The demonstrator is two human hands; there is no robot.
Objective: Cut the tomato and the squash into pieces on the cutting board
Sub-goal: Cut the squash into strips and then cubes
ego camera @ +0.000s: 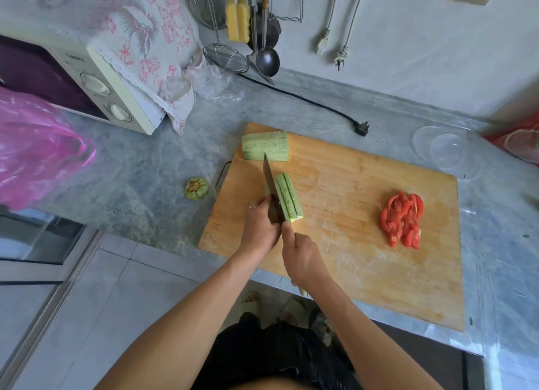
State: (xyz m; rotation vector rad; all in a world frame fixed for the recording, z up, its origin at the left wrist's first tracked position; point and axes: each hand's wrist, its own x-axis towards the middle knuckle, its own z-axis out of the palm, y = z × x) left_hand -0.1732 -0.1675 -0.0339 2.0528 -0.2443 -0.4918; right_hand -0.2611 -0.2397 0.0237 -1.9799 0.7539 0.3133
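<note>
A cut-off squash stem [196,188] lies on the grey surface [140,168] just left of the cutting board [350,244], out of the blade's way. The left hand [258,229] curls over one squash piece [288,198] to steady it, while the right hand [303,258] holds a closed grip on the knife [270,185], slicing lengthwise. Another squash half [264,145] waits at the board's far corner (probably next). Tomato slices [402,219] sit right. A microwave [96,86] stands far left; utensils [256,39] hang on the wall.

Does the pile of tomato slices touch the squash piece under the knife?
Apart. The head view shows bare cutting board between the tomato slices and the squash piece.
</note>
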